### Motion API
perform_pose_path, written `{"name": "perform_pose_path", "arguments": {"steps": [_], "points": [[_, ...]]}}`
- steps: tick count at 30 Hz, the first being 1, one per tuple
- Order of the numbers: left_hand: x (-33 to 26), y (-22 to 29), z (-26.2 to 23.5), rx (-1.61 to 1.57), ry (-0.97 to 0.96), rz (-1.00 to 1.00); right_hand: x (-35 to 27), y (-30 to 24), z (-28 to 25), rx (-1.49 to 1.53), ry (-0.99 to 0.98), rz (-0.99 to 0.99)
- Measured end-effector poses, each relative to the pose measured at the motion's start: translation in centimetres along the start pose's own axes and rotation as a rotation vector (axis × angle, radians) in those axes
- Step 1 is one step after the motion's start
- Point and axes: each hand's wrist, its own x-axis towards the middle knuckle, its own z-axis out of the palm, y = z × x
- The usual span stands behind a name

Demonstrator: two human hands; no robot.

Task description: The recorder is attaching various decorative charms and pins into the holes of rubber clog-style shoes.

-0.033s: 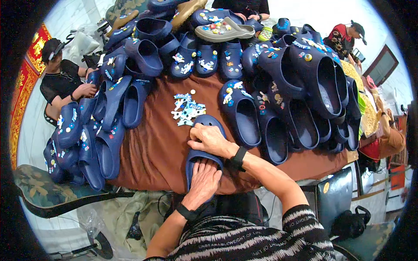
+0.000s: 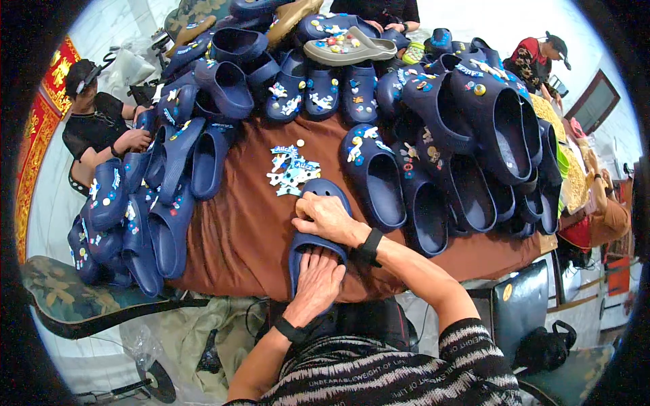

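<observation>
In front of me a navy clog [image 2: 340, 194] with round vent holes lies on the brown cloth, toe pointing away. My left hand [image 2: 315, 283] reaches into its foot opening; the fingertips disappear under the upper, so the hand holds the shoe from inside. On top of the toe, my right hand [image 2: 332, 218] presses down with curled, closed fingers. Whatever small thing those fingers may pinch is hidden. Just beyond the toe sits a little heap of blue and white shoe charms [image 2: 288, 177], with a small round pale charm [image 2: 300, 143] beside it.
Piled navy clogs with charms stand on the left [image 2: 169, 233], at the back [image 2: 321, 93] and on the right [image 2: 382, 186]. A grey clog [image 2: 349, 47] tops the back pile. Co-workers [image 2: 101, 111] are around the table. A chair [image 2: 101, 294] is at left.
</observation>
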Motion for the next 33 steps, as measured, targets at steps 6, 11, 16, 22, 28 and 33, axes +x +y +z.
{"name": "perform_pose_path", "arguments": {"steps": [6,11,16,22,28,33], "points": [[0.1,-0.1,0.1,0.000,0.016,0.004,-0.2,0.0,1.0,-0.037,0.061,0.029],[0.3,0.0,-0.6,-0.012,-0.163,-0.087,-0.2,0.2,0.9,0.072,0.111,-0.102],[0.1,-0.1,-0.3,-0.002,-0.044,-0.022,-0.5,0.0,0.5,0.028,0.079,-0.073],[0.1,-0.3,0.6,0.002,0.016,-0.012,-0.3,-0.5,1.1,0.047,0.130,0.050],[0.2,-0.2,0.1,-0.006,-0.052,-0.026,-0.8,-0.3,1.4,0.034,0.238,0.166],[0.1,-0.4,0.2,0.006,-0.018,-0.008,-1.1,0.4,1.0,0.026,0.285,0.175]]}}
